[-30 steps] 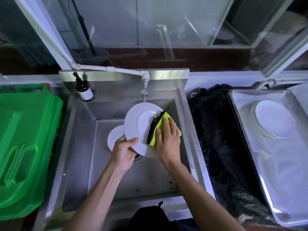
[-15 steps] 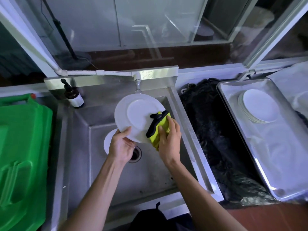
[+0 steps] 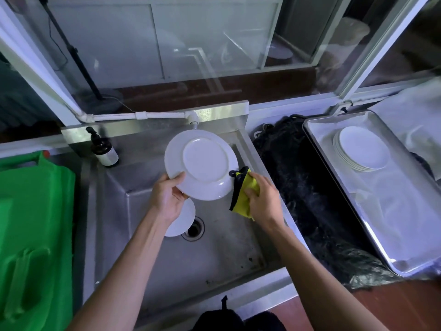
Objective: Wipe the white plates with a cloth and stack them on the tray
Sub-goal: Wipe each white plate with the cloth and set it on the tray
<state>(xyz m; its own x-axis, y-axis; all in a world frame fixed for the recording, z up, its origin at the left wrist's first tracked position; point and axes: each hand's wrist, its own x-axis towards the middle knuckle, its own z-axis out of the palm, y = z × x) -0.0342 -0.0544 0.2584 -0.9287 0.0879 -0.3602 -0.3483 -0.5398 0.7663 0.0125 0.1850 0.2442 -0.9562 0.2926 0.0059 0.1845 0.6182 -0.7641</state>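
Note:
Over the steel sink [image 3: 229, 254], my left hand [image 3: 167, 199] grips the lower left rim of a white plate [image 3: 202, 163] that shows its underside. My right hand [image 3: 262, 199] holds a yellow cloth with black trim [image 3: 243, 194] at the plate's lower right edge. A second white plate [image 3: 181, 220] lies on the sink bottom beside the drain, partly hidden by my left hand. At the right, a stack of white plates [image 3: 362, 149] sits on the metal tray [image 3: 381, 223].
A dark pump bottle [image 3: 103, 149] stands at the sink's back left corner. A white tap pipe [image 3: 143, 115] runs along the back wall. A green plastic crate [image 3: 33, 230] fills the left side. Dark netting [image 3: 305, 187] lies between sink and tray.
The cloth has slid off the plate's face to its lower right edge. The plate has risen and turned flatter, showing its whole underside. My view has shifted left.

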